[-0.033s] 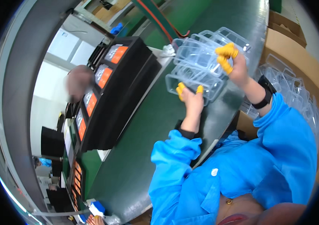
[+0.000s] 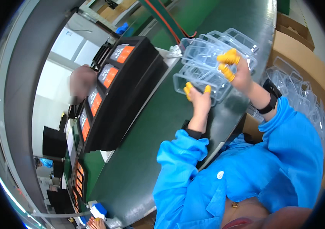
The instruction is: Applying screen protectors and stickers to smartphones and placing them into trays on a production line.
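Observation:
Clear plastic trays (image 2: pixel 200 51) with raised rims lie in an overlapping heap on the green work surface (image 2: pixel 151 114). My left hand (image 2: pixel 200 102), yellow covers on its fingertips, grips the near rim of the closest clear plastic tray (image 2: pixel 181 83). Over the right side of the heap is my right hand (image 2: pixel 240 74), also with yellow fingertip covers. Its fingers are bent, with a small gap between them and the thumb. Whether they touch a tray there is not plain.
A cardboard box (image 2: pixel 300 53) on the right holds many more clear trays (image 2: pixel 296 87). To the left stands a black rack (image 2: pixel 132 84) with orange-and-grey packs (image 2: pixel 111 78). Crumpled clear film (image 2: pixel 174 52) lies beside the heap. Another person's hand (image 2: pixel 96 223) shows at the lower left.
My right hand has shifted slightly left and nearer over the heap. The left hand keeps its grip on the near tray. The whole view has moved a little.

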`<action>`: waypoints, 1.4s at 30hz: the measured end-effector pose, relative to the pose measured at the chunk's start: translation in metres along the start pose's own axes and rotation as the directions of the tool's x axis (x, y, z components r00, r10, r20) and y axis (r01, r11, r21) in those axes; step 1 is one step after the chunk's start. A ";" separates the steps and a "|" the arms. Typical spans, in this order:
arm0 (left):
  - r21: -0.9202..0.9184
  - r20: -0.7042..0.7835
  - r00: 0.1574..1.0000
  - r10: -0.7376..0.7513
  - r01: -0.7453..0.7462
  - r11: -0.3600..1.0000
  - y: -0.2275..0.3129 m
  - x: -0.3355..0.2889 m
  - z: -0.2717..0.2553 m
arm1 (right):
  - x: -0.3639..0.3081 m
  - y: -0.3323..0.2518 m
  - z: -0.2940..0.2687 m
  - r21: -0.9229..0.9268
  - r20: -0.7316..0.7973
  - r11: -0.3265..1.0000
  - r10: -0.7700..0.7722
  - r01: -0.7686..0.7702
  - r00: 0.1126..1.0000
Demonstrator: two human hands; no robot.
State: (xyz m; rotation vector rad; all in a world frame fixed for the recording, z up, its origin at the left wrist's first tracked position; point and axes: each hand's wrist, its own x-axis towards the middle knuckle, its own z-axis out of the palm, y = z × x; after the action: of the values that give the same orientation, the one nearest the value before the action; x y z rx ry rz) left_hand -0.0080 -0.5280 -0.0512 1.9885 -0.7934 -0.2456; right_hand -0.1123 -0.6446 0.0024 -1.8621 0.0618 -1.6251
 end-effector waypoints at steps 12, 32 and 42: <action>-0.415 -0.024 1.000 -0.020 0.008 0.910 -0.021 -0.012 -0.129 | -0.052 -0.008 0.036 -0.311 0.674 0.923 0.045 0.228 0.737; 0.170 -0.924 0.313 0.221 -0.183 0.968 -0.140 -0.021 -0.356 | -0.081 -0.075 0.137 -0.268 0.681 0.935 0.013 0.232 0.732; 0.163 -0.885 0.400 0.239 -0.215 0.963 -0.120 -0.021 -0.357 | -0.108 -0.073 0.156 -0.272 0.724 0.960 0.156 0.071 0.671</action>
State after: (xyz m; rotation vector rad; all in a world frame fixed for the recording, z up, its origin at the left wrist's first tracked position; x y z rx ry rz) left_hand 0.1959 -0.2222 0.0352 1.6284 -0.3075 0.9738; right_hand -0.0244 -0.4709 -0.0573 -2.5957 -0.0223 -0.7242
